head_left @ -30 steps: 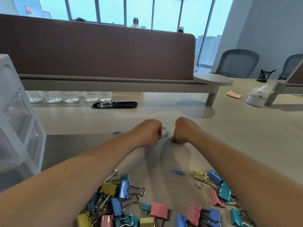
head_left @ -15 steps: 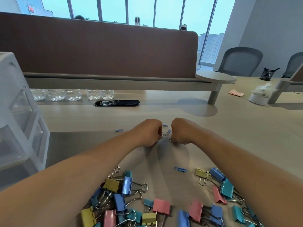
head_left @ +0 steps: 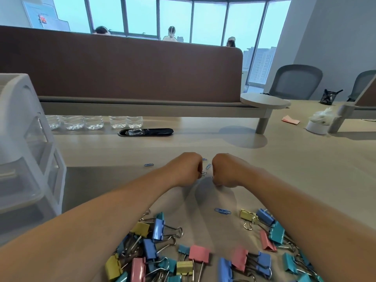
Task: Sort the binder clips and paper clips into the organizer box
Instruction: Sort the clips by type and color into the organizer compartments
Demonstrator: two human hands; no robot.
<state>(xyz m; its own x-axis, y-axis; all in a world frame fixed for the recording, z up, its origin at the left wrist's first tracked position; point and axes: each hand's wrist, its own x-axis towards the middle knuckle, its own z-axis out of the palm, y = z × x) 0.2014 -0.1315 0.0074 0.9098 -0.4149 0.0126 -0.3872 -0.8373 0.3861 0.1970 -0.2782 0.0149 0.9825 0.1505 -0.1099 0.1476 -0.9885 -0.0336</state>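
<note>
Both my fists sit close together at the middle of the desk. My left hand (head_left: 186, 169) pinches a small bunch of paper clips (head_left: 202, 174) that sticks out of its fingers. My right hand (head_left: 225, 170) is curled with fingertips down on the desk; what it holds is hidden. Loose blue paper clips lie around: one (head_left: 149, 165) to the left, one (head_left: 208, 166) between the hands, one (head_left: 222, 211) nearer me. A pile of coloured binder clips (head_left: 162, 251) spreads along the near edge. The white organizer box (head_left: 26, 151) with clear drawers stands at the left.
A brown divider panel (head_left: 122, 68) runs across the back, with several water bottles (head_left: 93, 122) and a black cable slot (head_left: 145, 132) below it. A white tissue holder (head_left: 318, 124) and pink notes (head_left: 290, 120) lie far right. Office chairs and people sit beyond.
My right hand has shifted left, closer to my left hand. The view has tilted slightly; the clips on the desk lie as before.
</note>
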